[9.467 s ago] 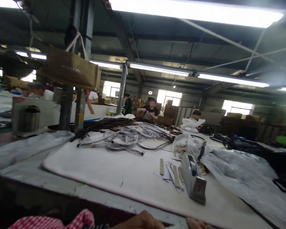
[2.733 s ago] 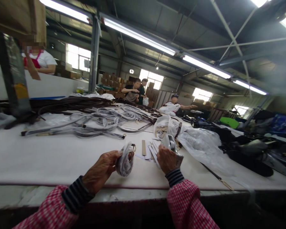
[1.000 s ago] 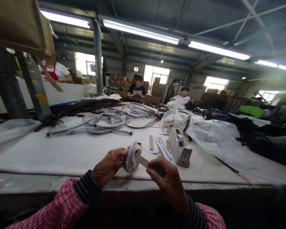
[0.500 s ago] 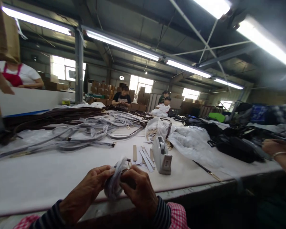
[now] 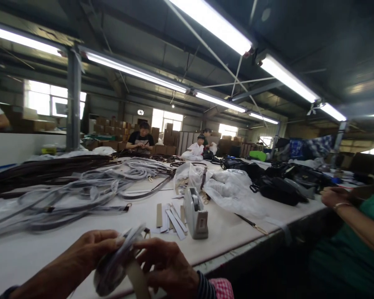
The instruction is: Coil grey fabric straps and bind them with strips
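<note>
Two bare hands, the left hand (image 5: 81, 253) and the right hand (image 5: 168, 261), curled and pressed in toward each other, fingers closed around one coiled strap (image 5: 114, 265) sheathed in glossy clear film. One flat tan strip (image 5: 136, 278) running down from the coil between the hands. Coil held above the near edge of a padded white table top (image 5: 218, 249), to the lower left of the tape dispenser.

One grey tape dispenser (image 5: 195, 219), boxy and upright, as the landmark. Immediately left of it, one brown card strip (image 5: 159, 215) and several paler strips (image 5: 174, 222), flat and narrow, exact count unclear. Directly behind it, two crumpled clear plastic bags (image 5: 190, 176). To its right, one larger crinkled plastic sheet (image 5: 230, 193) and one thin dark rod with a brass tip (image 5: 251, 224).

Far left of the dispenser, one long tangle of film-wrapped straps (image 5: 75, 191), with one heap of dark brown straps (image 5: 40, 168) behind it. Far right of the dispenser, a row of soft black bags (image 5: 279, 191).

Beyond the dispenser's right side, at the table edge, one co-worker's hand (image 5: 333, 197) with a metal bangle, and one green sleeve (image 5: 345, 245). Far down the table, three seated or standing workers (image 5: 141, 139), apart from the hands.
</note>
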The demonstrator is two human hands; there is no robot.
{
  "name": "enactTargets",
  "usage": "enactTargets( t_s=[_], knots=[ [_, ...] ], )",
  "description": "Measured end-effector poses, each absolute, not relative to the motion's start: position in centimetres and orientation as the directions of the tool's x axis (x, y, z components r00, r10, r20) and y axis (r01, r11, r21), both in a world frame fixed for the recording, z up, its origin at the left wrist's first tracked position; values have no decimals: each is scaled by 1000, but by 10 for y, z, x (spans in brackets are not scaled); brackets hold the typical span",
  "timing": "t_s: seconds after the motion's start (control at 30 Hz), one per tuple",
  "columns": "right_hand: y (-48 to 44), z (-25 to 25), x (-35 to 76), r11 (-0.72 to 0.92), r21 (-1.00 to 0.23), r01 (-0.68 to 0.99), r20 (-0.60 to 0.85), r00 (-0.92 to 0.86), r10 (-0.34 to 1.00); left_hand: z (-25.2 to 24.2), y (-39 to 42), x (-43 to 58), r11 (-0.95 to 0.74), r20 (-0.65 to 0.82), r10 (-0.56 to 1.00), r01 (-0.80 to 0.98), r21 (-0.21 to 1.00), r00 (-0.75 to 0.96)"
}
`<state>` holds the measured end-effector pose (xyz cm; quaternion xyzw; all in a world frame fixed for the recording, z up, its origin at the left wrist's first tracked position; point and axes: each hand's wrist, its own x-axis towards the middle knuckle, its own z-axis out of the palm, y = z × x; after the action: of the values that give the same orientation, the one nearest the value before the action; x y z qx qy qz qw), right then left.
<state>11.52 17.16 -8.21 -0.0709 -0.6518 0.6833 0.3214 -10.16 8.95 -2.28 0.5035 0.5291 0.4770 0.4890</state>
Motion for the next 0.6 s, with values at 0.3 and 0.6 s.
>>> enactTargets(
  t_s=[0.3, 0.6],
  knots=[
    [167, -97, 94, 959, -283, 8, 773, -589, 233, -26, 105, -106, -56, 13, 992, 340, 939, 127],
    [195, -151, 64, 951, -35, 308, 756, -614, 227, -114, 123, -108, -254, 329, 943, 548, 797, -42]
  ],
)
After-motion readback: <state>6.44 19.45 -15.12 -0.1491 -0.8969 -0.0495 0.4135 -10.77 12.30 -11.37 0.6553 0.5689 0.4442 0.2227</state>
